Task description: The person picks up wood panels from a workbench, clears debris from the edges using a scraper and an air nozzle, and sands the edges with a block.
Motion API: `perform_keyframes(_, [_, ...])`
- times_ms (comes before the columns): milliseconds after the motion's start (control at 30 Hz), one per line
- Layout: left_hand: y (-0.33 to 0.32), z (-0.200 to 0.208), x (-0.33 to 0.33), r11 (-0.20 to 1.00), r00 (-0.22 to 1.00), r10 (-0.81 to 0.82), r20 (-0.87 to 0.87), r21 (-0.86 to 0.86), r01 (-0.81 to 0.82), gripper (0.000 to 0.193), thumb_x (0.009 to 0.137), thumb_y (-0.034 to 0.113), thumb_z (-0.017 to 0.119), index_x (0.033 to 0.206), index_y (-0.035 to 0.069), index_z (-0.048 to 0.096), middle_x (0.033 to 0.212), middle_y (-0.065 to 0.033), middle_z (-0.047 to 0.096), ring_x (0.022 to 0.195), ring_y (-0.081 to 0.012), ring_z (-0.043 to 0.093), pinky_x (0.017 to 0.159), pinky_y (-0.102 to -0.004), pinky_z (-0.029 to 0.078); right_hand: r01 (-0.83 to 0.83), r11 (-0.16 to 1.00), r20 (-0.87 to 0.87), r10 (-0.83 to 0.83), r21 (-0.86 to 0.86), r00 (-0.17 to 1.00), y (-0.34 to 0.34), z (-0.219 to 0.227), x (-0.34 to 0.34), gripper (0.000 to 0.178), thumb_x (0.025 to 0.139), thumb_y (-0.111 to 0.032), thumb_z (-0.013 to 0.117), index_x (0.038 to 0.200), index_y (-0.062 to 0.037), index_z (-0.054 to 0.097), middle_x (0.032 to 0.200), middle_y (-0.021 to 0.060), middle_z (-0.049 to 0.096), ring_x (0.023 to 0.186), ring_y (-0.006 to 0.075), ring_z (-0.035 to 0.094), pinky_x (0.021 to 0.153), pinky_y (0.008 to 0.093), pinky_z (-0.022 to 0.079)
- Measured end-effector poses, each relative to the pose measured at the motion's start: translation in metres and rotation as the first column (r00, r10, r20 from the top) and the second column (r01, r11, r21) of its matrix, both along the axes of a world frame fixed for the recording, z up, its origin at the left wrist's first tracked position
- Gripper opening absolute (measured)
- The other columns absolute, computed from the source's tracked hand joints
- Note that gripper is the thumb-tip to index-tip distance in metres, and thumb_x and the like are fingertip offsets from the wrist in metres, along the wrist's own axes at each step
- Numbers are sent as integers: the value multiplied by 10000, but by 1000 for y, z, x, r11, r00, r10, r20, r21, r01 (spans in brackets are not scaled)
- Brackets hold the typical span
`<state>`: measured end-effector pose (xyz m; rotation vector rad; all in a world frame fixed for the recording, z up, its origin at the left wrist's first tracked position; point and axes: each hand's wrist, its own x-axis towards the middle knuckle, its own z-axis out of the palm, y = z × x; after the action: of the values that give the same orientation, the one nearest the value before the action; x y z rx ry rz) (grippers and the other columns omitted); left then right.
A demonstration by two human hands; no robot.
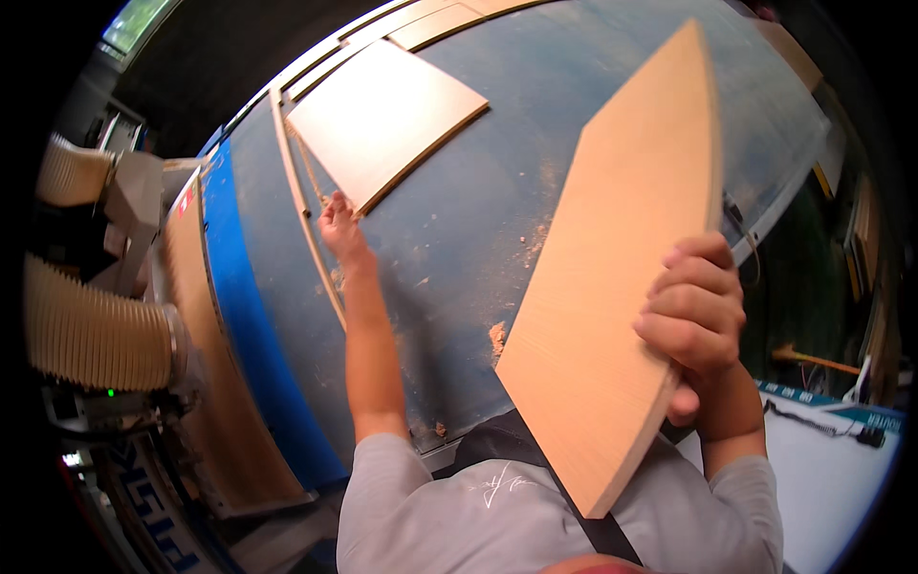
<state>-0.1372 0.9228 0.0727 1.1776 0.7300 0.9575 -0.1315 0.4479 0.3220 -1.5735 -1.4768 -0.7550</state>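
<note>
My right hand (698,306) grips the long edge of a large angular wooden board (612,258), fingers over its face and thumb beneath. The board is raised and tilted in front of my chest, above the table's near side. Farther left, my left hand (341,228) reaches out with its fingers pinched at the near end of a thin, rough wooden strip (308,165). That strip runs along the left edge of a pale square panel (387,120) lying on the table. The panel's near corner is right beside my left fingertips.
The blue-grey machine table (449,230) carries sawdust and chips (497,337). A long narrow offcut (304,206) lies left of the panel, and more wooden strips (421,27) lie along the far edge. A ribbed hose (100,325) and machine parts stand left; a white surface (813,478) is right.
</note>
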Motion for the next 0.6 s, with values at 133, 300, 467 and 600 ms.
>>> perform_keyframes(133, [-95,88,-72,717,675,-697,243,192,670,927,900,734,670,1447,-1,528,1427,-134,613,1184,-229,610,982,-373,482,-14,1000,91,14,-4,996,17,3,11,667,1030,-626,355,665,-97,535,609,38,474,603,233,567,773,407,505])
perform_keyframes(300, [-220,161,-172,344,292,-937,191,373,862,1364,580,884,765,1509,-71,470,1580,-289,428,1402,-388,501,1170,-487,353,-23,997,103,31,-77,994,49,9,16,731,931,-803,459,903,-101,661,933,42,612,963,267,635,1014,461,442])
perform_keyframes(467, [-269,169,-196,591,686,-712,-150,400,701,1094,685,652,897,1430,-72,555,1446,-216,598,1326,-326,595,1109,-427,447,-25,983,-20,21,-180,1000,37,-4,-11,628,916,-622,648,1354,-172,679,1420,73,638,1439,276,512,1273,518,268])
perform_keyframes(600, [-301,150,-183,794,881,-465,-85,401,457,740,863,437,818,1371,-61,614,1290,-196,701,1164,-305,704,987,-392,543,-104,979,-88,90,-173,992,24,-10,-31,558,952,-527,659,1408,-205,660,1447,41,647,1417,253,550,1282,517,289])
